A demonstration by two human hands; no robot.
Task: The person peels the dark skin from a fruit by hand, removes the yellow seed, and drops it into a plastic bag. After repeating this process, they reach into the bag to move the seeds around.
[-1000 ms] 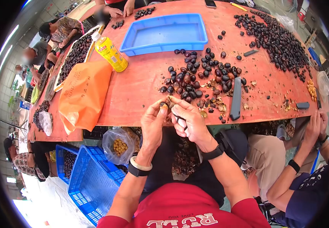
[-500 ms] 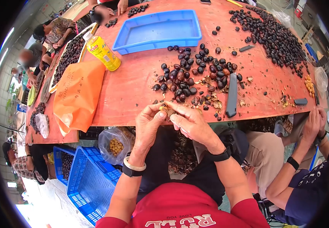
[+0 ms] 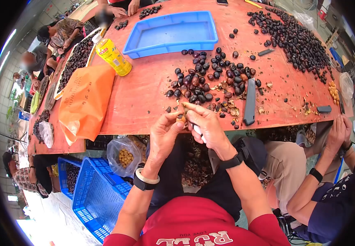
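Probably light, firm, maybe slick: partly peeled nut (image 3: pixel 180 118), best pinched by its sides. Left hand (image 3: pixel 163 135) fingertips pinch it near table (image 3: pixel 134 125) edge; right hand (image 3: pixel 211 128) grasps white-handled tool (image 3: pixel 198 131).

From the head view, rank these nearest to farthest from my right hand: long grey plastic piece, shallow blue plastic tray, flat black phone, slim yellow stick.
From your right hand:
1. Long grey plastic piece, right, by the table edge.
2. Shallow blue plastic tray, ahead, slightly left.
3. Flat black phone and slim yellow stick, both at the far side; too close to call.
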